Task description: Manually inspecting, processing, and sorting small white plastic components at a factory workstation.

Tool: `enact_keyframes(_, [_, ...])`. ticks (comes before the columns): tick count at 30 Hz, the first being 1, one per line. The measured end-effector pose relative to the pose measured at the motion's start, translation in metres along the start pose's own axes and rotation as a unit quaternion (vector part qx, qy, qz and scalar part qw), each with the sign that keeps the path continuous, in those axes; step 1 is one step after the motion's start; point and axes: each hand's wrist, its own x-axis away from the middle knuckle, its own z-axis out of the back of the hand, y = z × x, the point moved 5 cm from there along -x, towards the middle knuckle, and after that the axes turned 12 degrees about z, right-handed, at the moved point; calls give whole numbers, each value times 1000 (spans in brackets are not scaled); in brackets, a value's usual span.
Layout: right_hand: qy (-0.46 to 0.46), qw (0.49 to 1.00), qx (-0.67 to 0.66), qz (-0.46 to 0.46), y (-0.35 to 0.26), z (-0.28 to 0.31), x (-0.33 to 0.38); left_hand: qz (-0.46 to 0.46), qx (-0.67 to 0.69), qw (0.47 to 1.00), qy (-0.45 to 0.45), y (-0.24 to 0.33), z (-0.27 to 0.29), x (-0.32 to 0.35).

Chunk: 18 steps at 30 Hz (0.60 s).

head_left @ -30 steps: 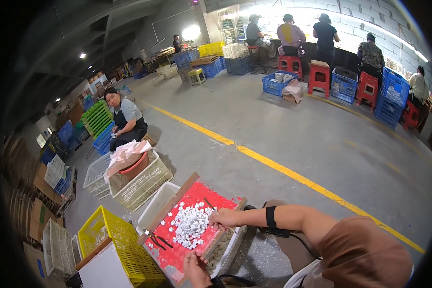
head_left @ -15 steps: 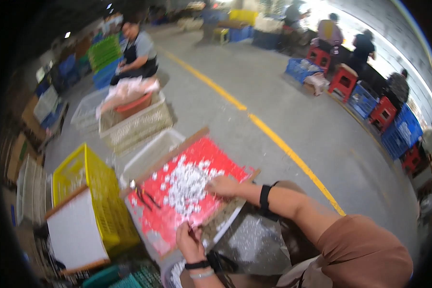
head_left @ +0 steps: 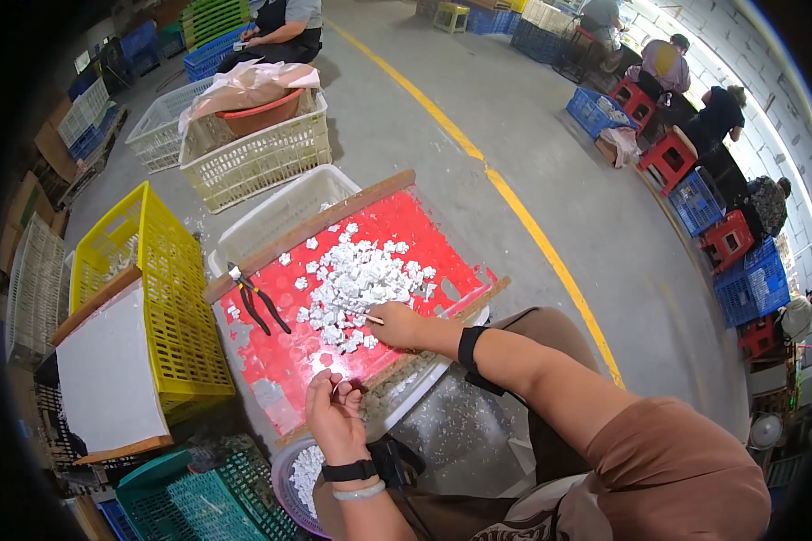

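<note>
A loose heap of small white knobbly pieces (head_left: 361, 275) lies on a red board (head_left: 275, 356) with wooden strips along its edges. At the heap's near side, my right hand (head_left: 397, 326) is closed around a thin, pale stick-like tool (head_left: 366, 316), whose end points into the pieces. My left hand (head_left: 336, 422) hovers by the board's near edge, palm turned up and fingers curled together; whatever is between the fingertips is too small to name. Pliers (head_left: 262, 304) with black and yellow handles rest on the board, left of the heap.
Below the board, a purple basket (head_left: 286, 478) holds more white pieces. A yellow crate (head_left: 185, 334) and a green basket (head_left: 207, 491) stand to the left. Behind the board are a white tub (head_left: 280, 212) and a cream crate (head_left: 262, 162) with a red basin. Other people sit farther off.
The view has tilted down, so the board sits higher in the picture. My right hand has shifted to the heap's near side, and the stick-like tool now shows. My left hand stays by the near edge.
</note>
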Motion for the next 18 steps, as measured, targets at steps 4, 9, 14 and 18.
enact_keyframes(4, [-53,998,18,21,-8,-17,4,5,12,1000,8,1,-1,0])
enact_keyframes(9, [-103,990,94,-26,-15,-23,8,9,14,1000,-2,2,-3,-3])
enact_keyframes(14, [-37,998,43,-1,-9,-17,5,16,11,1000,-3,1,-6,-1])
enact_keyframes(18, [-32,968,-234,-80,-45,9,17,-8,-44,999,-6,-2,5,-5])
